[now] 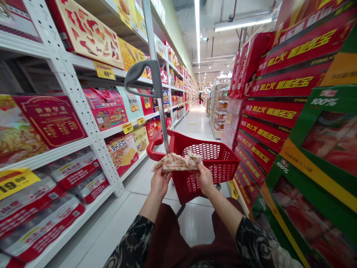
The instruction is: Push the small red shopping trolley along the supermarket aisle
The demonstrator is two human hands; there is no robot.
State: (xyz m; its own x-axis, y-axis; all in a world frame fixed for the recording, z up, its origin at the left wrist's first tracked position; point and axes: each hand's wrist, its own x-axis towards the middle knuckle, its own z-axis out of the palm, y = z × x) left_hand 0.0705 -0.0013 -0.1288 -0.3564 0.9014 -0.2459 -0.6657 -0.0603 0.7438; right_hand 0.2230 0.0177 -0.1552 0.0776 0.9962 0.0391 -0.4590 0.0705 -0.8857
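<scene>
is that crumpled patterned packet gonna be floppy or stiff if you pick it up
The crumpled patterned packet will probably feel floppy, since it shows soft folds and creases where it spans the left hand and right hand. It is likely light for its size, as both hands seem to hold it easily.

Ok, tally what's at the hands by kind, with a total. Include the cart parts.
Hands: 2 (left hand, right hand)
Held items: 1 (crumpled pink-and-cream item)
Red mesh baskets: 1 (red mesh basket)
Metal poles with grey handle: 1 (metal pole)
Total: 5
</scene>
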